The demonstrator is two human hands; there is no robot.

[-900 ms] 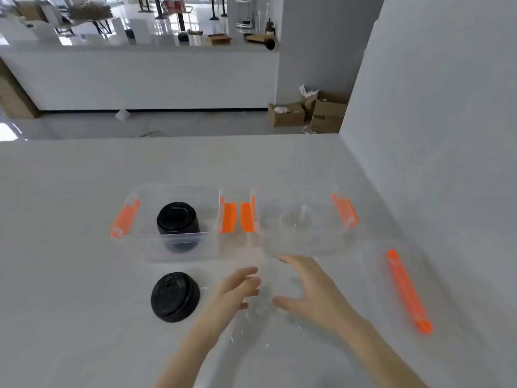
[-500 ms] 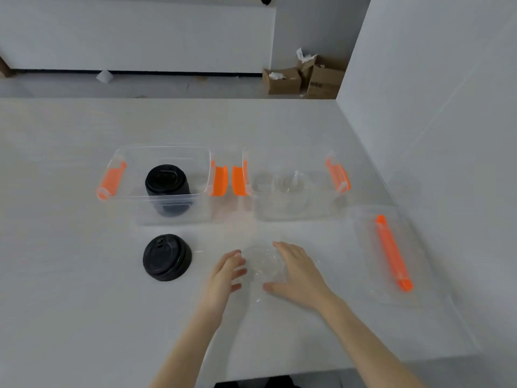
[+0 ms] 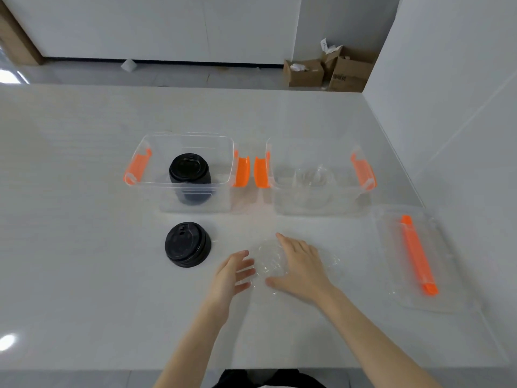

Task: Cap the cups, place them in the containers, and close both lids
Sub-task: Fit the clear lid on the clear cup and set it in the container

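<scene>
Nearby, open hands (image 3: 268,271) flank a clear cup (image 3: 270,261) beside a black-lidded cup (image 3: 187,244).

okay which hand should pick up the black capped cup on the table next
Left. The left hand is nearer the black capped cup, which stands to its left. The right hand rests on the clear cup.

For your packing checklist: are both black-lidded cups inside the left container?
No: one black-lidded cup stands inside the left container, the other on the table.
</scene>
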